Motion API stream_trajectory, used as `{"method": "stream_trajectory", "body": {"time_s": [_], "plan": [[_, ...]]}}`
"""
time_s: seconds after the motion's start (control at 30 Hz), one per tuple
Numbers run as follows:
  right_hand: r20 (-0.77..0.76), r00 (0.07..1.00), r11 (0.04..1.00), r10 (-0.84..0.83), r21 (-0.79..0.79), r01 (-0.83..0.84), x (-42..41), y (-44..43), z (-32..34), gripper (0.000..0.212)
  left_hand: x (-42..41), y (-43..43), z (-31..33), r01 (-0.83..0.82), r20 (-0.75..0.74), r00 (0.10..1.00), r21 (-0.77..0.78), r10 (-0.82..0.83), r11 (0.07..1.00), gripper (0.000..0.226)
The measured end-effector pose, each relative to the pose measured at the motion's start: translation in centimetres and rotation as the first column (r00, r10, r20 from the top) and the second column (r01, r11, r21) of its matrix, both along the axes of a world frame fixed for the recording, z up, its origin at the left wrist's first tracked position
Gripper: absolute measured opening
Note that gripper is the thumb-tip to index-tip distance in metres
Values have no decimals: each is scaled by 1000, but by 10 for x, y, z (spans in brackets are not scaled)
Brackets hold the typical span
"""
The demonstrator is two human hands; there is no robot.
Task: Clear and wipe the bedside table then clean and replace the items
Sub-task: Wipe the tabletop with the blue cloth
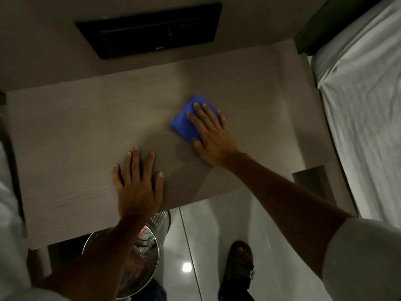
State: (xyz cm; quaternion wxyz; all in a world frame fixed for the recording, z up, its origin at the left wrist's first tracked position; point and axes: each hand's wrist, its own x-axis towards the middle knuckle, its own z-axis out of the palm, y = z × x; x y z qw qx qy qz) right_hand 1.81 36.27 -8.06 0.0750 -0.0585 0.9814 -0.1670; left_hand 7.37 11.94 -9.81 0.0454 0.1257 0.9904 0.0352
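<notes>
The bedside table (71, 135) is a pale wood-grain top that fills the middle of the head view, with nothing standing on it. A folded blue cloth (184, 121) lies on its right half. My right hand (211, 135) presses flat on the cloth with the fingers spread over it. My left hand (137, 181) rests palm down on the bare wood near the front edge, fingers apart, holding nothing.
A black panel (149, 29) is set in the wall behind the table. A bed with white sheets (364, 105) runs along the right. A perforated metal bin (143, 250) stands under the table's front edge on a glossy tiled floor, beside a sandalled foot (240, 263).
</notes>
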Motion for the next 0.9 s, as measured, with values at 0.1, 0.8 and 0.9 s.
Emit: {"method": "stream_trajectory", "body": {"time_s": [0.1, 0.8, 0.9], "plan": [[-37, 998, 999, -45, 5, 45, -8, 29, -3, 55, 0, -1, -1, 3, -2, 1000, -7, -3, 1000, 59], [125, 949, 948, -291, 170, 268, -99, -4, 11, 58, 0, -4, 0, -31, 65, 998, 144, 22, 989, 54], [131, 974, 978, -184, 128, 167, -112, -72, 10, 57, -3, -4, 2, 4, 85, 996, 247, -26, 969, 50]]}}
